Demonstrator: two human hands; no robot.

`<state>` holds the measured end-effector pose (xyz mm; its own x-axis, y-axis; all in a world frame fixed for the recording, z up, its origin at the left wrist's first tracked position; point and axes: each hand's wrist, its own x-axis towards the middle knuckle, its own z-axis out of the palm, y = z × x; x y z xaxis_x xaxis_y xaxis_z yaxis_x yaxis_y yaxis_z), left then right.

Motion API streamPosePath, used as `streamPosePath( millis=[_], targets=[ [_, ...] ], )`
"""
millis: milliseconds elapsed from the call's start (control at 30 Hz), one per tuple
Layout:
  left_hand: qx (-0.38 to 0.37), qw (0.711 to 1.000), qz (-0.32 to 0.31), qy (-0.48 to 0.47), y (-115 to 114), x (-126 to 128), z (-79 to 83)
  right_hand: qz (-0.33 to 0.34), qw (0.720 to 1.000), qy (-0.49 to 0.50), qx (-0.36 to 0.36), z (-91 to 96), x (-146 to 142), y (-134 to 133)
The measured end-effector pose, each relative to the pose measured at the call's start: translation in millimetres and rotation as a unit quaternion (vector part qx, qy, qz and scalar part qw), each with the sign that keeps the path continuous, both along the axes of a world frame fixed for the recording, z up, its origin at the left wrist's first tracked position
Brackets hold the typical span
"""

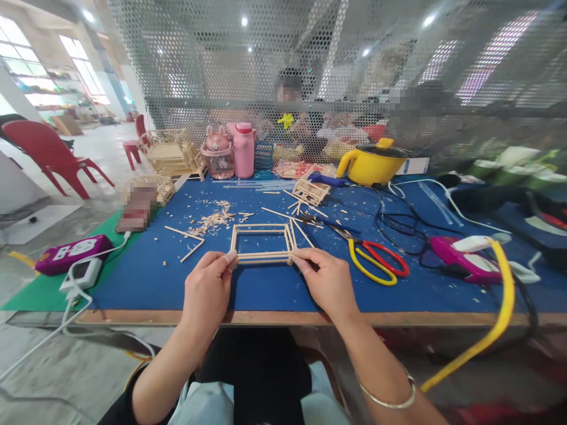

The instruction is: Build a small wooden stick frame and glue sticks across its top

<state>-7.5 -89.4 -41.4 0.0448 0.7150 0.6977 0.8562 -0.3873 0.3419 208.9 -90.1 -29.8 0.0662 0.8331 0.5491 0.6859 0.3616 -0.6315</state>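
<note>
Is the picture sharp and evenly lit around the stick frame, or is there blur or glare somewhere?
Head view: the stick frame and the left hand and right hand pinching it are sharp, in soft even light. Head view: the windows at upper left are blown out. Head view: the borders look stretched and smeared, as at the yellow hose.

No legible text, brand or number appears; the white marking on the purple power strip [73, 252] (far left) is too blurred to read.

left grip [208, 286] pinching stick frame [262, 256] near-left corner | right grip [328, 278] pinching near-right corner | blue table [146, 277] beneath
</note>
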Motion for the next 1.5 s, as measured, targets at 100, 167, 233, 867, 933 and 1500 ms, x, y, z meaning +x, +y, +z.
streamPosePath(
  millis=[100, 167, 233, 867, 933, 1500],
  targets=[
    [-0.011, 1.0, 0.005, -0.016, -0.3, 2.5, 1.5, -0.002, 1.0, 0.005, -0.003, 1.1, -0.2, -0.4],
    [-0.017, 0.999, 0.011, -0.03, -1.1, 3.7, 2.0, -0.003, 1.0, 0.008, -0.004, 1.6, -0.4, -0.7],
    [-0.017, 0.999, 0.015, -0.041, -2.2, 4.1, 1.7, -0.003, 1.0, 0.009, -0.005, 1.9, -0.6, -0.9],
    [-0.041, 0.999, 0.016, -0.009, -6.3, 9.5, 5.4, 0.003, 0.998, 0.039, -0.046, 2.9, 1.1, 0.2],
    [-0.035, 0.999, 0.013, 0.001, -4.7, 9.0, 7.6, 0.004, 0.997, 0.052, -0.058, 3.2, 1.1, -0.1],
    [-0.026, 1.0, 0.004, -0.005, 0.8, 4.1, 7.2, 0.029, 0.998, 0.046, -0.034, 1.0, 0.8, -2.2]
  ],
)
